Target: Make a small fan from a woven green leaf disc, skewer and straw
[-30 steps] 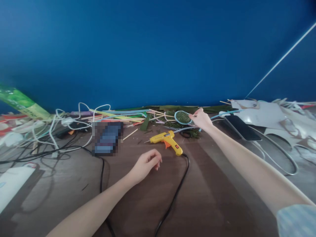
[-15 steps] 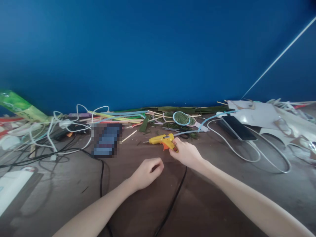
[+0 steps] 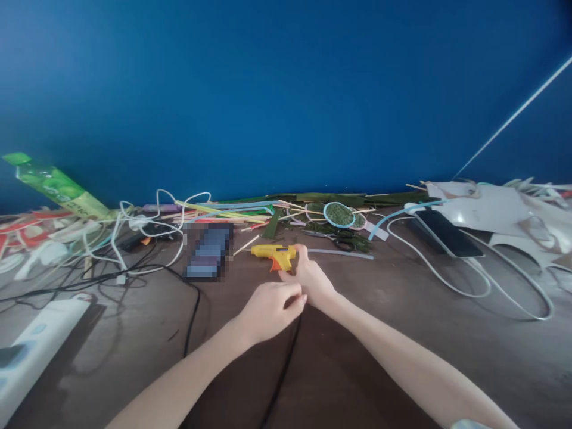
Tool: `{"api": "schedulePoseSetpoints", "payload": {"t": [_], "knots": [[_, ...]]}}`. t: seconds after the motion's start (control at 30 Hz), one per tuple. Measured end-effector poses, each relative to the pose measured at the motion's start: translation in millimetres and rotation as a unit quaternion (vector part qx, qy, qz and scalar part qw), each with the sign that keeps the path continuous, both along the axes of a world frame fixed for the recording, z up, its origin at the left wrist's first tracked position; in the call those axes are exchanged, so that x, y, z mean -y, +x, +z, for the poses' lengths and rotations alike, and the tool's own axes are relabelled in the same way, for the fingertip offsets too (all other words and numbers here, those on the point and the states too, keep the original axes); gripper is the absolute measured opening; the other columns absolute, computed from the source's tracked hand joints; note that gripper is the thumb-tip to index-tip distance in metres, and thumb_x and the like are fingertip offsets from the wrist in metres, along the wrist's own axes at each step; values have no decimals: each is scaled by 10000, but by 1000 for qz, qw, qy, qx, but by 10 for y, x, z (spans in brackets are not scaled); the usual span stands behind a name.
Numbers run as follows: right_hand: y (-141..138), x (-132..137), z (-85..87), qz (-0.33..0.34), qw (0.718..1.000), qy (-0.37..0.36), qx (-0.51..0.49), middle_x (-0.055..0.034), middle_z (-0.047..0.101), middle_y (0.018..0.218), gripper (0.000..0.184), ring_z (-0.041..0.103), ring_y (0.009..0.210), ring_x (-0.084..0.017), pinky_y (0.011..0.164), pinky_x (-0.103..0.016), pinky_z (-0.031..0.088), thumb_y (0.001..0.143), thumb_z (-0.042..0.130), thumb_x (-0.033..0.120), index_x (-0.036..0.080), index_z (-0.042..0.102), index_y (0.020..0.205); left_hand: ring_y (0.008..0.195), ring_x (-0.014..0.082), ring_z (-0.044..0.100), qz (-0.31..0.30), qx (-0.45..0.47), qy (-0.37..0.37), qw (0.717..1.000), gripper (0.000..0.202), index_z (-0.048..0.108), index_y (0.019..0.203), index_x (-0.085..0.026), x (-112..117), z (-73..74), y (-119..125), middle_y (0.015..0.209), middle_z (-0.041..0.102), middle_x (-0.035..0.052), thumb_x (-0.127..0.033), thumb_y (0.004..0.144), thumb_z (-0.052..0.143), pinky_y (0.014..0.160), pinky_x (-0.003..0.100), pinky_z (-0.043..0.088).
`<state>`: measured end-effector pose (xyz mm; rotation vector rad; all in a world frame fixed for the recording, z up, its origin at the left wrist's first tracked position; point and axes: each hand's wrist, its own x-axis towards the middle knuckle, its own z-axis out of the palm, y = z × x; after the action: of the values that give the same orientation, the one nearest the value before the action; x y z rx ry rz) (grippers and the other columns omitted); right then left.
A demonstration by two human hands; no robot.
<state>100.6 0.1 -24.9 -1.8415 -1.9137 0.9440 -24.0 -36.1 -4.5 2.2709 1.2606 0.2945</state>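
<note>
Grips a yellow, orange-triggered, pistol-shaped plastic glue gun (image 3: pixel 267 251) in the right hand (image 3: pixel 313 280), beside a curled left hand (image 3: pixel 269 312), unclear if empty.

Yellow glue gun (image 3: pixel 267 252) — orange trigger (image 3: pixel 275 264), barrel (image 3: pixel 261 251) pointing left

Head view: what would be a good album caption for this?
Right hand gripping a yellow glue gun, curled left hand close by, against a blue backdrop.

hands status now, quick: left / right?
Left hand: fingers curled, beside the right wrist; whether it holds anything cannot be told.
Right hand: closed on the grip of the yellow glue gun.
</note>
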Motion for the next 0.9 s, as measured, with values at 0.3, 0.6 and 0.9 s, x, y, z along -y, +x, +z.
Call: {"api": "schedulePoseSetpoints", "payload": {"t": [0.3,0.6,0.9], "knots": [[-273,-119,-65,-63,980,-2,-189,-134,649,969,710,652,813,-226,684,-290,490,742,537,348,116,229,1338,593,222,597,80,-143,-71,984,375,561,645,-210,-172,149,-402,642,649,45,-539,785,448,520,265,299],[-745,-278,-179,-134,926,-40,-351,-105,624,1017,758,661,723,-182,593,-281,523,745,575,386,193,125,1325,707,214,632,110,-201,-88,969,164,555,791,-211,-378,335,-673,719,681,35,-144,718,425,543,257,340],[-1088,-366,-223,-123,899,-66,-416,-53,651,821,768,657,586,-176,518,-294,545,794,551,371,173,31,1323,723,235,620,163,-269,-52,948,173,538,722,-181,-512,287,-941,790,660,96,-174,763,370,572,290,363]]}}
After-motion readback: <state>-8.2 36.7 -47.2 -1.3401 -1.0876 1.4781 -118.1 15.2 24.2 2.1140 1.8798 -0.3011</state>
